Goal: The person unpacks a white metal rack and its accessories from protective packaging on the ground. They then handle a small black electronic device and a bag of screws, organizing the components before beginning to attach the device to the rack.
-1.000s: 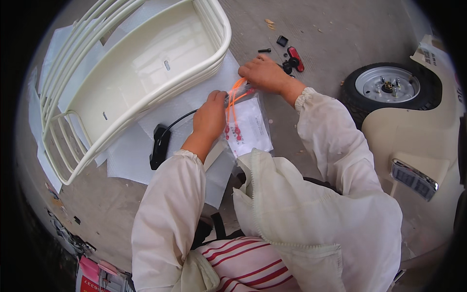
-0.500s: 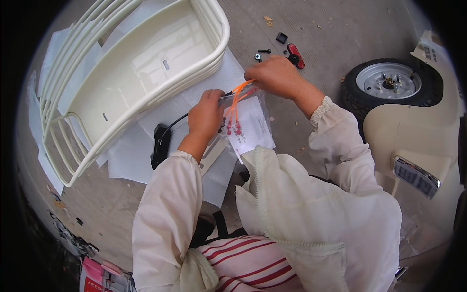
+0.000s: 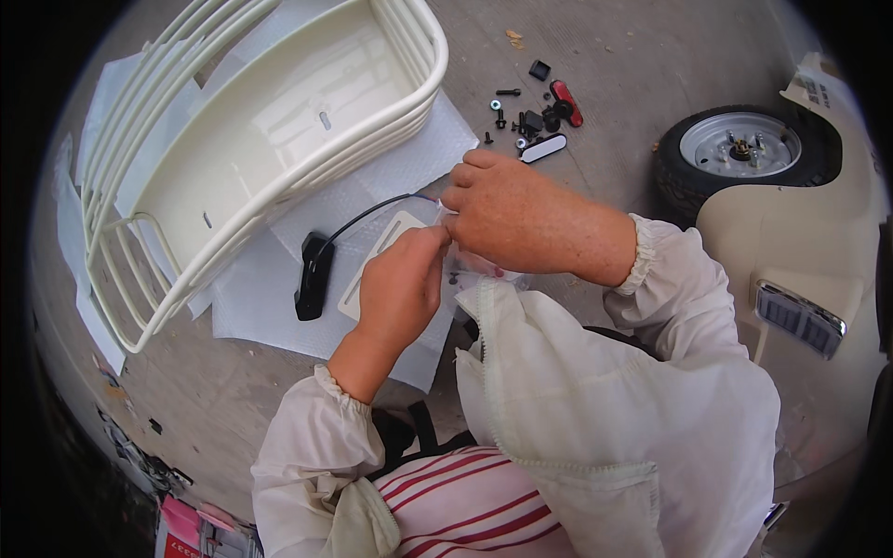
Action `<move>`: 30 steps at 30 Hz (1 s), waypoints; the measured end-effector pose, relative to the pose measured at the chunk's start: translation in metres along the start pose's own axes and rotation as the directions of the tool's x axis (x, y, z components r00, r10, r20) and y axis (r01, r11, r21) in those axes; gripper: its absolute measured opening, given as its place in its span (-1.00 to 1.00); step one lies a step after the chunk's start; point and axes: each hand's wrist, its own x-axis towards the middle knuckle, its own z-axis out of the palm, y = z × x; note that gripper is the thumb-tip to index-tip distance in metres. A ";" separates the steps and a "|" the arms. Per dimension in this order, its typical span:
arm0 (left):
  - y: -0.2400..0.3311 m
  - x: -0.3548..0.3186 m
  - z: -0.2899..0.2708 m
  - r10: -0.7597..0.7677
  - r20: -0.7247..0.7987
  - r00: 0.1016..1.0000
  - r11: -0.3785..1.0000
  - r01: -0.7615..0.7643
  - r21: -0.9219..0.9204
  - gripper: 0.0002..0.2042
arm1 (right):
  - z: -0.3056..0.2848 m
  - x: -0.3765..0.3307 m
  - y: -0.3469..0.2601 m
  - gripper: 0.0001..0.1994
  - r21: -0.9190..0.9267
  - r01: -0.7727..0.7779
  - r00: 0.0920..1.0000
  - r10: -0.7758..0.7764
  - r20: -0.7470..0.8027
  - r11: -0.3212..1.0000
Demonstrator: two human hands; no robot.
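Note:
My left hand (image 3: 400,286) and my right hand (image 3: 526,219) meet in front of me, fingers closed and pinching at the same spot. Between and below them shows a clear plastic bag (image 3: 473,264) with small reddish bits in it; most of it is hidden by my right hand. A black cable (image 3: 358,219) runs from behind my fingers to a black oblong lamp-like part (image 3: 313,277) on the white padding sheet (image 3: 260,321). Beside my left hand lies a flat cream plate with slots (image 3: 377,263).
A large cream wire-railed basket (image 3: 270,139) lies at the upper left. Small bolts, black parts, a red reflector (image 3: 565,102) and a white oval reflector (image 3: 543,148) are scattered on the floor. On the right are a wheel (image 3: 741,153) and cream vehicle bodywork (image 3: 781,242).
Both hands have drawn closer together and toward me. The orange wires and white paper sheet are out of sight. Several small parts my right hand covered now show on the floor.

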 end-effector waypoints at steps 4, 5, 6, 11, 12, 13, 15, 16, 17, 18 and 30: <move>0.036 -0.027 -0.054 0.028 -0.030 0.999 0.998 -0.030 -0.063 -0.76 | -0.027 -0.016 -0.023 -0.88 0.224 0.146 0.920 -0.049 -0.388 0.964; 0.043 -0.031 -0.066 0.050 -0.025 0.998 0.998 -0.051 -0.034 -0.76 | -0.028 -0.020 -0.025 -0.75 0.285 0.143 0.915 -0.017 -0.402 0.948; 0.049 -0.036 -0.078 0.068 -0.022 0.997 0.998 -0.068 -0.003 -0.76 | -0.022 -0.022 -0.024 -0.75 0.253 0.095 0.882 0.037 -0.470 0.963; 0.073 -0.054 -0.122 0.106 -0.091 0.990 0.950 -0.074 0.304 -0.74 | -0.011 -0.023 -0.044 -0.71 0.145 0.101 0.594 0.058 -0.802 0.984; 0.074 -0.056 -0.128 0.092 -0.107 0.990 0.934 -0.048 0.353 -0.73 | -0.011 -0.021 -0.052 -0.71 0.101 0.135 0.507 0.019 -0.862 0.986; 0.073 -0.059 -0.132 0.078 -0.124 0.989 0.916 -0.022 0.400 -0.72 | -0.008 -0.016 -0.052 -0.68 0.145 0.189 0.524 0.025 -0.851 0.971; 0.071 -0.061 -0.140 0.151 -0.164 0.975 0.890 -0.062 0.452 -0.65 | -0.010 -0.008 -0.055 -0.70 0.145 0.195 0.485 0.033 -0.874 0.970; 0.073 -0.063 -0.142 0.190 -0.180 0.965 0.880 -0.086 0.466 -0.66 | -0.012 -0.006 -0.057 -0.70 0.144 0.196 0.466 0.037 -0.884 0.970; 0.074 -0.064 -0.142 0.142 -0.180 0.973 0.883 -0.043 0.467 -0.67 | -0.011 -0.005 -0.063 -0.71 0.171 0.210 0.462 0.056 -0.885 0.963; 0.074 -0.063 -0.142 0.095 -0.179 0.979 0.884 -0.001 0.467 -0.68 | -0.011 -0.003 -0.065 -0.71 0.189 0.227 0.457 0.067 -0.887 0.955; 0.076 -0.053 -0.115 -0.132 -0.027 0.991 0.912 0.132 0.388 -0.76 | 0.012 -0.010 -0.065 -0.80 0.883 0.305 0.881 0.246 -0.404 0.357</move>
